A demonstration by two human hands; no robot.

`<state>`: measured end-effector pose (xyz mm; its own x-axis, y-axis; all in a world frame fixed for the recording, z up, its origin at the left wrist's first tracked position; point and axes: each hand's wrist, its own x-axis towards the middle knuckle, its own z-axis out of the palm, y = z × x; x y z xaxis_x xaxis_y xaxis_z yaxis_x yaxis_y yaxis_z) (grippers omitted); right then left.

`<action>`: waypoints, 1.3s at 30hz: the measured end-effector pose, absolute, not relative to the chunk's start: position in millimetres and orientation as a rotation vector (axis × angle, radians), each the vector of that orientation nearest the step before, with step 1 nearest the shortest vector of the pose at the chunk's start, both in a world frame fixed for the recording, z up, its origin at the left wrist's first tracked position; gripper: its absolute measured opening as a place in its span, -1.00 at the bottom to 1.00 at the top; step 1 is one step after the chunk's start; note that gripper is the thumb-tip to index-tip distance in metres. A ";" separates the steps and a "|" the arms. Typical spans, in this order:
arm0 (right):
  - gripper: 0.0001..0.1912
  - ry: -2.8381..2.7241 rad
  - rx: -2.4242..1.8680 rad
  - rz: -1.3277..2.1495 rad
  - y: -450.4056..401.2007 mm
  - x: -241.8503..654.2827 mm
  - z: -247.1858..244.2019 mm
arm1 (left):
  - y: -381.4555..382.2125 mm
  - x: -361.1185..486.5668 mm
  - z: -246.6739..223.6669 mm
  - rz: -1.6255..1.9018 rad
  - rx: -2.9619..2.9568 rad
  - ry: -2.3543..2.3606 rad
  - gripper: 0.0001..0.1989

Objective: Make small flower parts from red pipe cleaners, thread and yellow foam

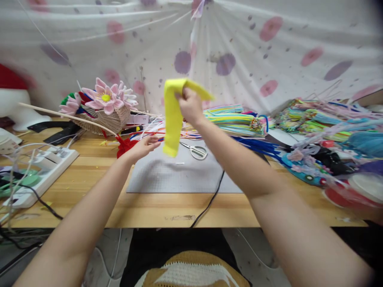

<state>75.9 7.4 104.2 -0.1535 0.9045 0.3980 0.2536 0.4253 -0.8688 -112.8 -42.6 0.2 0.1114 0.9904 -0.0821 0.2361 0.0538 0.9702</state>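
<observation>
A limp strip of yellow fabric, felt-like, (172,123) hangs in the air over the work surface, folded over my right hand (191,104). The fingers of that hand are closed on it near its top bend. My left hand (145,147) is lower and to the left, its fingers stretched out and nothing in them. Just beside it lies a bundle of red fuzzy stems (125,146). Below the yellow strip, a grey cutting mat (161,183) carries a pair of scissors (197,152) with pale handles and a small white scrap (180,163).
At the back left stands a woven basket (112,119) with pink fuzzy flowers (104,95). A white power strip (44,175) sits at left. Bundles of coloured pipe cleaners (233,121) fill the back right. A black cable (209,203) crosses the wooden table's front edge (143,219).
</observation>
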 end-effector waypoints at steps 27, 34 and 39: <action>-0.54 -2.424 -1.620 -0.341 29.1 134.0 -56.2 | -35.2 -58.9 -94.6 1.483 0.644 1.075 -0.70; -0.62 -2.401 -2.128 -0.095 -23.0 140.9 -55.3 | -34.6 -61.3 -90.7 1.456 0.668 1.037 -0.69; -0.59 -2.587 -2.157 0.122 -11.5 138.6 -50.5 | -36.1 -61.1 -92.5 1.485 0.633 1.049 -0.75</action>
<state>138.6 -11.5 -50.5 -0.1652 0.9614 -0.2200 0.9779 0.1887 0.0904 -61.1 -36.1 -92.5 -0.2011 0.9648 -0.1696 -0.4819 0.0533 0.8746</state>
